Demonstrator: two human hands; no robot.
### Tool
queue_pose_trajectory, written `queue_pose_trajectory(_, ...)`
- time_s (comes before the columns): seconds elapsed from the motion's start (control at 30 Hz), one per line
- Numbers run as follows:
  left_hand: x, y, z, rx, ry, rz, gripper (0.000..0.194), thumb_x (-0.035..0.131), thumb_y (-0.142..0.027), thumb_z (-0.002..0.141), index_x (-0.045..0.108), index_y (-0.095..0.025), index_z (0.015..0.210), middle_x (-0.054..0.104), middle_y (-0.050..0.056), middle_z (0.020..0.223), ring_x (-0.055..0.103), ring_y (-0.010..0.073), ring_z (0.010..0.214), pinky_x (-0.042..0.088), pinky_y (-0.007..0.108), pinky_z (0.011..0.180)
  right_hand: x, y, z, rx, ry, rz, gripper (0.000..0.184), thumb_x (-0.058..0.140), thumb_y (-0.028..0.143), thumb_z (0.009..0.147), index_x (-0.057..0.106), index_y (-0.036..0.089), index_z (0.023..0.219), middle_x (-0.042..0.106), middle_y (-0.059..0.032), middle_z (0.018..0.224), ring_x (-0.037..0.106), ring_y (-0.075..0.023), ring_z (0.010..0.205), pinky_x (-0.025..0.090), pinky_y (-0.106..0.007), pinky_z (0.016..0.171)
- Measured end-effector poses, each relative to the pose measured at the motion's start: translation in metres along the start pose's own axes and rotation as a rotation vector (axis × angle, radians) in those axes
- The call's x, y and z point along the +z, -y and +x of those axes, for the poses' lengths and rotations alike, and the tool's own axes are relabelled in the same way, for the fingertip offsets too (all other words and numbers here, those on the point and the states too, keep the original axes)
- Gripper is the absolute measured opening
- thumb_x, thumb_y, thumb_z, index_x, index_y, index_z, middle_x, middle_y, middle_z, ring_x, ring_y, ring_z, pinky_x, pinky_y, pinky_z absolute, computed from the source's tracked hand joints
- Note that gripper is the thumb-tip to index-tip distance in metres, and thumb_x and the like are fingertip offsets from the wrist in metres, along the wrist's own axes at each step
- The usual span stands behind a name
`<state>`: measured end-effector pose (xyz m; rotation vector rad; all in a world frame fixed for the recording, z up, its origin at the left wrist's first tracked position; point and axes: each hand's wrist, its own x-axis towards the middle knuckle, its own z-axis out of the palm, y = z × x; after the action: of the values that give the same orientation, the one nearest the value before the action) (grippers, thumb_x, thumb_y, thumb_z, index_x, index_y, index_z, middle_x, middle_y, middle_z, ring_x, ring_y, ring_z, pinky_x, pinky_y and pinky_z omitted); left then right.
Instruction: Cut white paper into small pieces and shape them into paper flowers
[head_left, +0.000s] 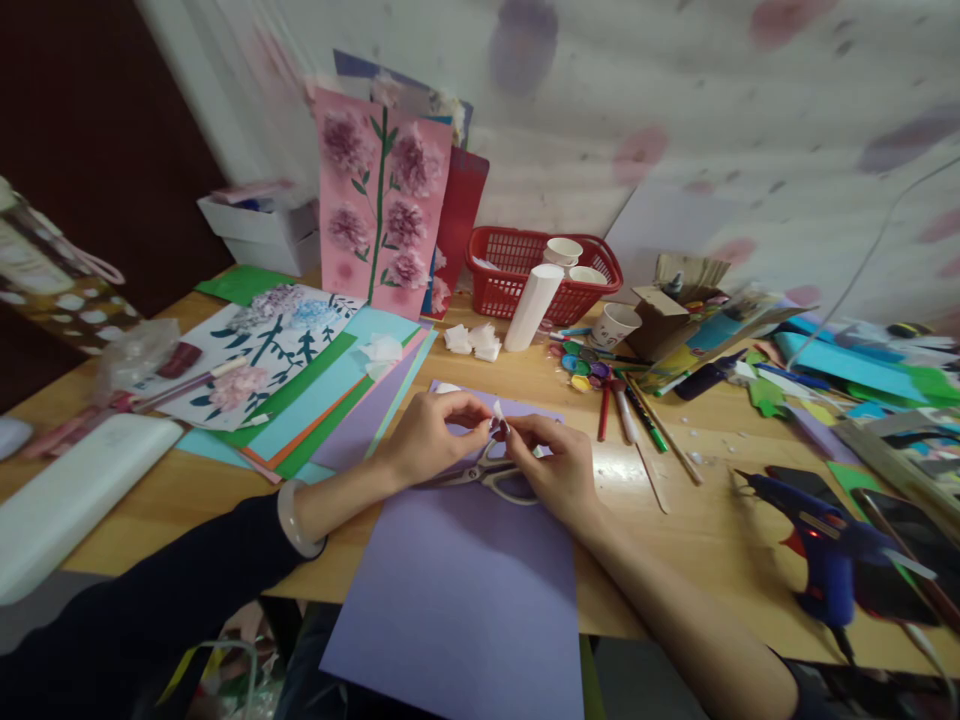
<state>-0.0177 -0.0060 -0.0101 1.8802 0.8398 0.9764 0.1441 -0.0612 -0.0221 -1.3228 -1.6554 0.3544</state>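
Note:
Between the fingertips of both hands is a small piece of white paper (498, 410), pinched from either side. My left hand (431, 437) has thumb and fingers closed on its left side; my right hand (553, 462) closes on the other. Under them a pair of scissors (491, 476) lies on a sheet of purple paper (465, 590), which hangs over the table's front edge. Small stacks of cut white paper (474, 341) sit on the table beyond the hands. The fingers partly hide the held piece.
A white paper roll (534, 308) stands by a red basket (510, 285) holding cups. At right are paint pots (581, 365), pens, brushes and a blue glue gun (821, 540) beside phones. Coloured sheets (315, 385) lie left, below a pink flower picture (384, 205).

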Motion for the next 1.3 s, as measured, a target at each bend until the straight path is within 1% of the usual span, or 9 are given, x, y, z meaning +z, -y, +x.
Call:
queue_pose_trajectory(0.1, 0.0004, -0.0005, 0.0005, -0.035, 0.015, -0.071, 0.01, 0.062, -0.023, 0.073, 0.06, -0.016, 0.078, 0.071, 0.003, 0.079, 0.068, 0.0148, 0.075, 0.054, 0.027, 0.075, 0.0, 0.0, -0.0004, -0.026, -0.006, -0.021, 0.012, 0.056, 0.019, 0.08, 0.067, 0.017, 0.08, 0.066, -0.0008, 0.06, 0.054, -0.0094, 0.049, 0.043, -0.02, 0.047)
queue_pose_trajectory(0.23, 0.0014, 0.0021, 0.0015, -0.176, 0.073, -0.288, 0.028, 0.067, -0.027, 0.07, 0.05, -0.017, 0.089, 0.071, 0.007, 0.089, 0.068, 0.0186, 0.083, 0.054, 0.032, 0.077, -0.0002, -0.0009, -0.0008, -0.075, -0.008, -0.039, 0.012, 0.055, 0.019, 0.081, 0.066, 0.018, 0.082, 0.064, -0.0006, 0.062, 0.055, -0.0096, 0.051, 0.044, -0.021, 0.05)
queue_pose_trajectory(0.3, 0.0018, 0.0038, 0.0022, -0.233, 0.141, -0.36, 0.029, 0.065, -0.028, 0.071, 0.05, -0.016, 0.093, 0.072, 0.009, 0.091, 0.068, 0.0194, 0.084, 0.053, 0.033, 0.076, -0.0004, -0.0011, -0.0006, -0.098, -0.005, -0.043, 0.012, 0.054, 0.019, 0.081, 0.066, 0.018, 0.083, 0.064, -0.0004, 0.063, 0.055, -0.0096, 0.052, 0.044, -0.021, 0.05)
queue_pose_trajectory(0.4, 0.0025, 0.0047, 0.0039, -0.232, 0.198, -0.371, 0.023, 0.061, -0.028, 0.075, 0.056, -0.014, 0.093, 0.072, 0.008, 0.09, 0.068, 0.0194, 0.085, 0.051, 0.032, 0.078, -0.0009, -0.0006, 0.0002, -0.088, -0.002, -0.049, 0.013, 0.054, 0.019, 0.081, 0.066, 0.019, 0.083, 0.064, -0.0001, 0.063, 0.055, -0.0095, 0.051, 0.044, -0.02, 0.05)
queue_pose_trajectory(0.57, 0.0032, 0.002, 0.0066, -0.224, 0.133, -0.406, 0.016, 0.055, -0.021, 0.076, 0.062, -0.013, 0.089, 0.071, 0.007, 0.091, 0.067, 0.0178, 0.086, 0.05, 0.031, 0.083, -0.0021, -0.0002, 0.0011, -0.05, -0.017, -0.036, 0.012, 0.055, 0.017, 0.08, 0.067, 0.018, 0.083, 0.064, 0.0, 0.064, 0.054, -0.0093, 0.051, 0.044, -0.02, 0.05)
queue_pose_trajectory(0.73, 0.0033, 0.0025, 0.0061, -0.215, 0.204, -0.409, 0.021, 0.058, -0.024, 0.076, 0.063, -0.012, 0.092, 0.071, 0.007, 0.091, 0.066, 0.0177, 0.088, 0.049, 0.029, 0.082, -0.0008, -0.0011, 0.0003, -0.082, -0.007, -0.017, 0.011, 0.056, 0.017, 0.08, 0.067, 0.019, 0.083, 0.063, 0.0006, 0.063, 0.054, -0.0092, 0.052, 0.044, -0.02, 0.05)
queue_pose_trajectory(1.0, 0.0044, 0.0048, 0.0072, -0.228, 0.127, -0.423, 0.019, 0.055, -0.018, 0.076, 0.063, -0.012, 0.093, 0.071, 0.007, 0.094, 0.066, 0.0172, 0.088, 0.049, 0.031, 0.086, -0.0017, -0.0029, 0.0006, 0.138, -0.01, 0.119, 0.012, 0.057, 0.026, 0.082, 0.065, 0.017, 0.085, 0.066, -0.0028, 0.068, 0.057, -0.0113, 0.053, 0.045, -0.023, 0.05)
queue_pose_trajectory(1.13, 0.0048, 0.0033, 0.0063, -0.299, 0.115, -0.511, 0.02, 0.056, -0.024, 0.077, 0.061, -0.012, 0.091, 0.072, 0.008, 0.088, 0.067, 0.0188, 0.088, 0.049, 0.035, 0.088, -0.0016, -0.0044, 0.0017, 0.159, -0.015, 0.147, 0.013, 0.058, 0.028, 0.082, 0.065, 0.016, 0.083, 0.065, -0.003, 0.068, 0.057, -0.0116, 0.053, 0.045, -0.023, 0.05)
queue_pose_trajectory(1.3, 0.0056, 0.0064, 0.0056, -0.269, 0.105, -0.363, 0.022, 0.062, -0.029, 0.074, 0.064, -0.012, 0.088, 0.072, 0.009, 0.09, 0.068, 0.0205, 0.085, 0.051, 0.034, 0.081, 0.0002, -0.003, 0.0013, 0.133, 0.023, 0.143, 0.012, 0.059, 0.027, 0.081, 0.065, 0.017, 0.082, 0.064, -0.0016, 0.064, 0.058, -0.0118, 0.053, 0.044, -0.022, 0.048)
